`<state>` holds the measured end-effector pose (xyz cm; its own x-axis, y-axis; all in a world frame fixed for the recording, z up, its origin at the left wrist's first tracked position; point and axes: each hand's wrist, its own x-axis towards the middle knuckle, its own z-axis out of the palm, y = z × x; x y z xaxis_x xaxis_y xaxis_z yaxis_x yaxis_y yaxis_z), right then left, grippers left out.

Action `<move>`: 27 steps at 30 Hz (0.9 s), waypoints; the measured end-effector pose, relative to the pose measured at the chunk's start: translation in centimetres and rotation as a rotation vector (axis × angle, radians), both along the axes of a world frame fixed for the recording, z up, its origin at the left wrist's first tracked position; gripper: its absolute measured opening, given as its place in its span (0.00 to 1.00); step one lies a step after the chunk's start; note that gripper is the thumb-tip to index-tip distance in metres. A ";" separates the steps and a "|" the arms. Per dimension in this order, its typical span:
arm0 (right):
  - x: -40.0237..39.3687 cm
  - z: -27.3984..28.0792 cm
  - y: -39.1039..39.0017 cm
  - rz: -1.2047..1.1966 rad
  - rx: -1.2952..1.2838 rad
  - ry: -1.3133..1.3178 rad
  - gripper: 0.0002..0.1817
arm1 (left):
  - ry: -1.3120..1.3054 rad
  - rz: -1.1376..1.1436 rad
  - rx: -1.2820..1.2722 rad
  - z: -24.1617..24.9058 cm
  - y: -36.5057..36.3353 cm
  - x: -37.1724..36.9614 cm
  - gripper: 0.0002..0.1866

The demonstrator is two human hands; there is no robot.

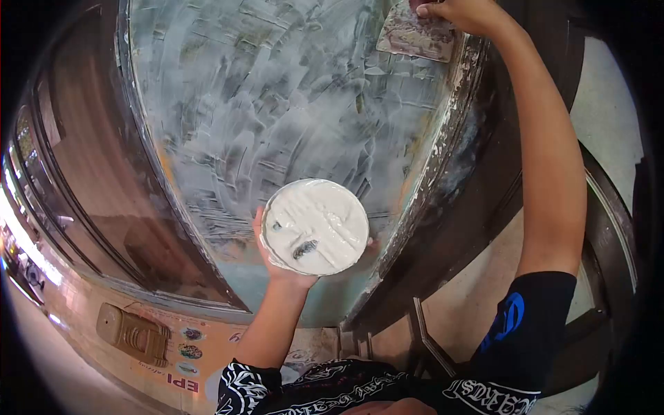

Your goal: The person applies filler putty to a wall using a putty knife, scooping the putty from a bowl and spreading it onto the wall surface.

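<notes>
My left hand (287,273) is wrapped round a round tub of off-white filler paste (325,221), held up in front of my chest with its open top facing me. The paste is streaked and has a dark gap near its lower left. At the top right, my right hand (449,14) grips a putty knife (415,34) with a broad, smeared blade. That blade overlaps the upper right of a grey-green panel (277,117) coated in swirling pale strokes. The knife's handle is mostly hidden by my fingers and the frame's top edge.
A worn wooden frame edge with flaking paint (443,145) borders the panel on the right. Brown wooden panelling (97,152) stands to the left. On the floor lie a brown plastic object (131,334) and a printed orange sheet (200,353). Curved dark metalwork (609,207) is at right.
</notes>
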<state>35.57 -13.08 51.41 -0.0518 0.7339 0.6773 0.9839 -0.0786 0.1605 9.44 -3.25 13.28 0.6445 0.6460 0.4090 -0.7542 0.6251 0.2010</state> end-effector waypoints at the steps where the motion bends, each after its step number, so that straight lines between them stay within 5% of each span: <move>1: 0.4 0.3 0.3 0.003 0.037 -0.028 0.11 | -0.027 -0.028 0.045 0.4 -0.1 0.2 0.40; 4: 0.6 2.1 0.1 0.000 0.119 0.120 0.12 | -0.125 -0.124 0.028 0.8 0.1 0.0 0.40; 9: -0.9 2.0 -0.5 -0.024 -0.142 0.188 0.13 | 0.076 0.038 -0.037 0.9 1.0 0.3 0.41; 15: 0.8 3.7 -0.2 -0.038 0.155 -0.065 0.14 | -0.127 -0.073 0.058 0.6 0.8 0.5 0.37; 16: 0.5 4.2 -0.8 -0.037 0.082 0.218 0.14 | -0.123 -0.074 0.061 0.8 0.8 0.4 0.37; 21: -1.1 1.1 -0.3 -0.104 -0.114 -0.028 0.12 | -0.068 -0.050 0.026 0.0 1.4 0.2 0.38; 27: -0.5 5.6 -1.6 -0.123 0.020 0.182 0.12 | 0.029 -0.007 -0.006 0.4 1.4 -0.1 0.40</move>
<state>35.08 -14.71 57.06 0.1618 0.7132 0.6820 0.9792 -0.2017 -0.0214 9.34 -1.88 13.64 0.6602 0.6441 0.3863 -0.7440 0.6312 0.2191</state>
